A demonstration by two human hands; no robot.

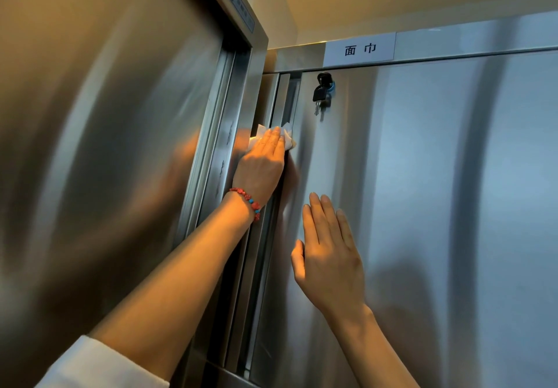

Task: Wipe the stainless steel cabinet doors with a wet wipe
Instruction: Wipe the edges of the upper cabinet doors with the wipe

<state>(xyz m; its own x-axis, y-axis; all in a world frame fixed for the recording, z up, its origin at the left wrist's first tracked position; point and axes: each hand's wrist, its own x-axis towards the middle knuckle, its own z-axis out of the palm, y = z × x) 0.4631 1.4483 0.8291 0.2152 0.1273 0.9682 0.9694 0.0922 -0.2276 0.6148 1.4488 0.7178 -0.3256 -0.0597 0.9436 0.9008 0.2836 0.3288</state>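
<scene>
A tall stainless steel cabinet door [422, 191] fills the right half of the view. Its left edge meets a recessed steel frame. My left hand [262, 164], with a red bead bracelet at the wrist, presses a white wet wipe [288, 137] flat against that left edge with straight fingers. My right hand [329, 255] lies lower on the same door, palm flat on the steel, fingers straight and pointing up. It holds nothing.
A black key [321, 92] hangs from the lock near the door's upper left corner, just above the wipe. A white label [359, 49] sits on the top rail. Another large steel panel [105, 146] stands at the left, at an angle.
</scene>
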